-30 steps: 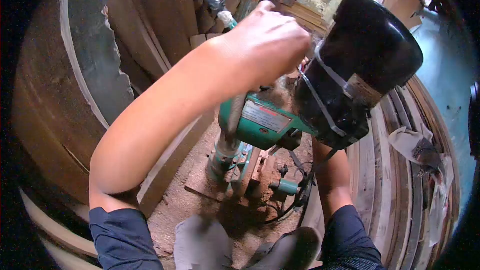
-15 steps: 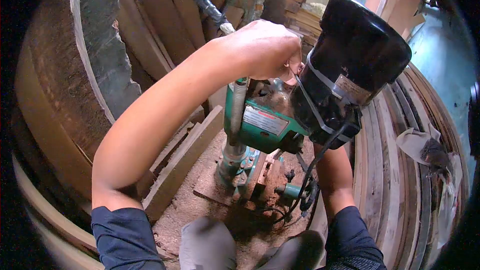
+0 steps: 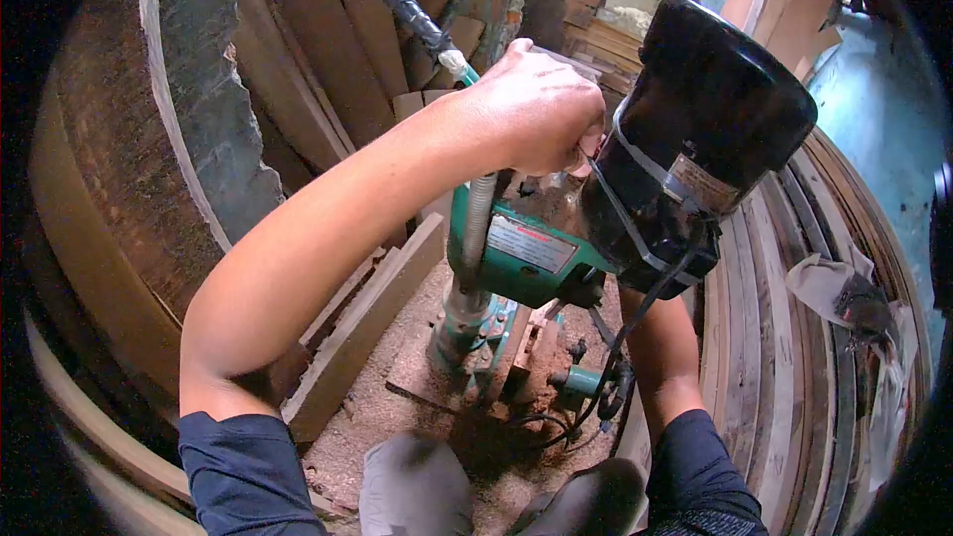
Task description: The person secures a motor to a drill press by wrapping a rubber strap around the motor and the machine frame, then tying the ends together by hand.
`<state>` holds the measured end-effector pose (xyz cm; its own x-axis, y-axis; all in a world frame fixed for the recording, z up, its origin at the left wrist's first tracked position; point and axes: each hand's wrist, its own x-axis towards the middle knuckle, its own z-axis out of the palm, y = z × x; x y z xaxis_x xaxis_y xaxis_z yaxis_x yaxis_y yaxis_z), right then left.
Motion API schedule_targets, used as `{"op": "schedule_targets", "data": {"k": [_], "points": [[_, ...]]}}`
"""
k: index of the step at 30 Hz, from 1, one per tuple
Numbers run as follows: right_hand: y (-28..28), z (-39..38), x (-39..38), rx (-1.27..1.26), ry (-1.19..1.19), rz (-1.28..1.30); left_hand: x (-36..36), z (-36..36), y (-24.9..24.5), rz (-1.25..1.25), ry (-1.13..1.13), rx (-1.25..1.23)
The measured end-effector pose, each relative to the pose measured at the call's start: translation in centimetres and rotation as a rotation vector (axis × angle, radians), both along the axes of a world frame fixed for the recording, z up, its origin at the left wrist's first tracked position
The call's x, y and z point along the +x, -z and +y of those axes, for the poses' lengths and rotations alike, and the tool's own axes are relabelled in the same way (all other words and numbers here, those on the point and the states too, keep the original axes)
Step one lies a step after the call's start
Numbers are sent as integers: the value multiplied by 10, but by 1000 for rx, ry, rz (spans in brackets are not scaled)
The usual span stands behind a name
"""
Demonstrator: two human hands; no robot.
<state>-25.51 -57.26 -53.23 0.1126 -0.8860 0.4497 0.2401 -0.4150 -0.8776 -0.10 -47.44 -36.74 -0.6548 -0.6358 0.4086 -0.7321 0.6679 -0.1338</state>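
My left hand (image 3: 551, 109) is closed over the top of a green drill press (image 3: 521, 273). Its fingertips seem to pinch the upper end of a thin grey strap (image 3: 627, 218) beside the black motor (image 3: 710, 104). A second pale band crosses the motor near its label. My right forearm (image 3: 663, 352) reaches up behind the motor, which hides the right hand. A black power cable (image 3: 635, 323) hangs from the motor. Below the head, the metal column (image 3: 457, 323) stands near a vise-like base (image 3: 531, 347) dusted with sawdust.
Sawdust (image 3: 382, 377) covers the floor around the base. A wooden board (image 3: 372, 323) leans at the left, near large curved slabs (image 3: 204, 69). Long planks (image 3: 784, 308) are stacked at the right, with a plastic bag (image 3: 829, 288) on them. A taped handle (image 3: 412, 15) juts up behind my left hand.
My left hand has shifted slightly right and down, still closed at the strap. More of the green lever behind it shows. My right arm has hardly moved.
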Motion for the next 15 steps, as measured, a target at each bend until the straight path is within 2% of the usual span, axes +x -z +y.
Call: {"op": "schedule_targets", "data": {"k": [7,10,13,14,15], "points": [[-10,-2,4,-14,-2,-13,8,-5,2,89,158,-22],[-17,-8,6,-10,-21,-24,8,3,-5,124,75,117],[-25,-12,6,-3,-34,-31,11,4,-2,195,132,35],[-26,-11,3,-2,-31,-31,11,2,-4,155,72,158],[-26,-8,0,2,-28,-34,11,1,-1,152,75,158]]}}
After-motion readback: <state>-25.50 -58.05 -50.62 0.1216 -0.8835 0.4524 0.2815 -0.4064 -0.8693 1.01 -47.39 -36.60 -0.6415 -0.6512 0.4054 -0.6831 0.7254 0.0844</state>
